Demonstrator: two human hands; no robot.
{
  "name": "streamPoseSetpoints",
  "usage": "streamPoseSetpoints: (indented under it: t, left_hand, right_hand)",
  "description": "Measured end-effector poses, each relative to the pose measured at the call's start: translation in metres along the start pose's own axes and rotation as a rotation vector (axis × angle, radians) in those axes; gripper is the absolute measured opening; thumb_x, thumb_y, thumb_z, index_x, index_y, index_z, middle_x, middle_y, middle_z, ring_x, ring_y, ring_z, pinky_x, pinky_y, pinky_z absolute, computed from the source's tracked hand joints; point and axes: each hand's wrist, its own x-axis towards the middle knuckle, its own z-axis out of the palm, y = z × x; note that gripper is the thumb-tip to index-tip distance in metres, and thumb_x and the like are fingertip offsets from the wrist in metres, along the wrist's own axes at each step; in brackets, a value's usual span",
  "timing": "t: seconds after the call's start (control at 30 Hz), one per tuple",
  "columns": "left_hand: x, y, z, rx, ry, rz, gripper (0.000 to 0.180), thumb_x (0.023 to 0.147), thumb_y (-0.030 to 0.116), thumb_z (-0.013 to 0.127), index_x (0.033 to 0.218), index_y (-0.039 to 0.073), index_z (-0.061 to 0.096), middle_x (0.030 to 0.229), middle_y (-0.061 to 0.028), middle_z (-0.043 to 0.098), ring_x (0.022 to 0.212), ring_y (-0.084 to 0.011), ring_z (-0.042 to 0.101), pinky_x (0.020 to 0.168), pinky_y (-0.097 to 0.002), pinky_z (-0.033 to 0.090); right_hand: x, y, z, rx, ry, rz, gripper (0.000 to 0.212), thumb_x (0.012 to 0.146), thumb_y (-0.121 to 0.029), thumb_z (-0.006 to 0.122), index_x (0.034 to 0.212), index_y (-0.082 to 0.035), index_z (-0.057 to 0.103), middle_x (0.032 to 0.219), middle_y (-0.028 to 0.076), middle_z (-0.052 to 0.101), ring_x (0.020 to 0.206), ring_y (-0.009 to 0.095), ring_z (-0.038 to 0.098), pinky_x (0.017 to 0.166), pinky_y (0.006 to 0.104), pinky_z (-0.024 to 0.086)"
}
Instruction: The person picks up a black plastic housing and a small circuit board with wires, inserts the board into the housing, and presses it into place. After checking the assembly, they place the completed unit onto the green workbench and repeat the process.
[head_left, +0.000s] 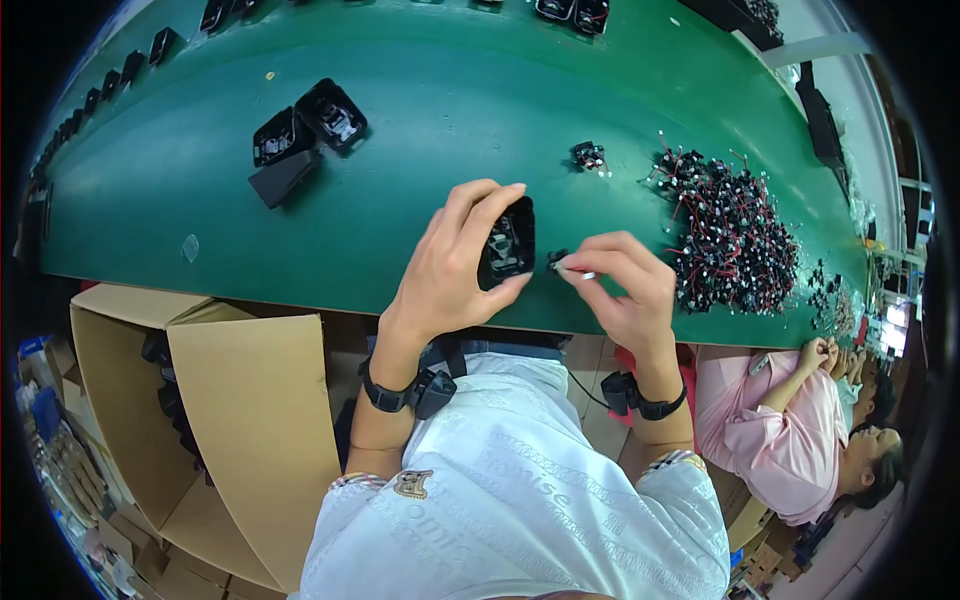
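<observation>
My left hand [452, 255] is closed around a black plastic housing [512, 240], which sits at the front of the green table with its hollow inside showing. Just right of the housing, my right hand [622, 283] pinches a small black part [557, 261] with a whitish piece at the fingertips. A gap separates that part from the housing. Farther right lies a big heap of small black parts with red wires and white connectors [735, 235]. A few of the same kind form a small cluster [590, 157] beyond my right hand.
Black housings [333, 115] lie at the left of the green table [430, 130], beside a dark block-shaped piece [284, 180]. More housings line the far edge. An open cardboard box [255, 430] holding black parts stands below at left. A person in pink [770, 430] sits at right.
</observation>
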Motion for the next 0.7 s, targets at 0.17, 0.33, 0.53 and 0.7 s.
streamPoseSetpoints:
  t: [0.17,0.33,0.53,0.7]
  left_hand:
    - [-0.004,0.0,0.0,-0.255,0.077,0.014,0.09,0.061,0.017,0.094,0.141,0.003,0.056,0.128,-0.0165,0.064,0.114,-0.0307,0.064,0.091,-0.0376,0.054]
    - [-0.004,0.001,-0.007,-0.268,0.056,0.04,0.09,0.063,0.018,0.095,0.141,0.0,0.054,0.129,-0.0198,0.063,0.115,-0.0363,0.064,0.095,-0.0425,0.055]
    - [-0.004,0.001,-0.008,-0.283,0.043,0.059,0.09,0.063,0.019,0.095,0.141,0.001,0.055,0.13,-0.0199,0.062,0.116,-0.0349,0.064,0.095,-0.0413,0.055]
    - [-0.007,0.003,-0.01,-0.311,0.038,-0.006,0.088,0.063,0.018,0.095,0.14,0.001,0.055,0.131,-0.0188,0.061,0.116,-0.0346,0.063,0.094,-0.041,0.054]
  right_hand:
    - [0.019,-0.014,0.016,0.056,0.112,-0.171,0.021,0.074,0.004,0.083,0.092,-0.004,0.077,0.088,0.008,0.068,0.073,0.018,0.065,0.061,0.0291,0.05]
    - [0.018,-0.017,0.016,0.105,0.115,-0.096,0.022,0.071,0.003,0.083,0.09,-0.005,0.077,0.087,0.007,0.067,0.074,0.018,0.063,0.062,0.0292,0.049]
    - [0.021,-0.021,0.008,0.089,0.054,-0.122,0.023,0.068,0.003,0.082,0.088,-0.006,0.076,0.086,0.006,0.067,0.073,0.021,0.062,0.062,0.0305,0.048]
    - [0.019,-0.027,0.01,0.277,0.128,-0.032,0.017,0.074,0.007,0.077,0.088,-0.001,0.069,0.098,0.013,0.068,0.085,0.019,0.063,0.075,0.0301,0.052]
